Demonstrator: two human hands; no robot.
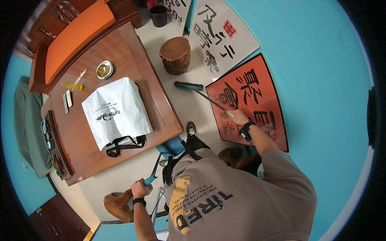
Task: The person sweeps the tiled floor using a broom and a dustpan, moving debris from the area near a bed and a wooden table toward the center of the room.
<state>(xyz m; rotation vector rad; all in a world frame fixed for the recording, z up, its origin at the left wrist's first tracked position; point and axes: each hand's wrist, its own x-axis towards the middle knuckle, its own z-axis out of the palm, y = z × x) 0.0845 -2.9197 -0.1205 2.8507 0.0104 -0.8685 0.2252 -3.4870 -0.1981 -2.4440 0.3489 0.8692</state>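
My right hand [240, 119] is closed round the pale grip of a broom [213, 101]. Its teal head with dark bristles [189, 85] rests on the floor between a tree-stump stool and a red sign. Low on the left, my left hand [140, 188] grips the teal handle of a long-handled dustpan [173, 147]. The dustpan's blue pan is beside my legs, partly hidden by the table's corner and my body.
The brown wooden table [161, 116] on the left bears a white bag [118, 110], an ashtray [105, 70] and remotes [67, 99]. A stump stool [175, 55], black bin [158, 16], red sign [249, 100] and white sign [221, 36] stand along the blue wall [321, 80]. Another wooden stool [118, 207] is lower left.
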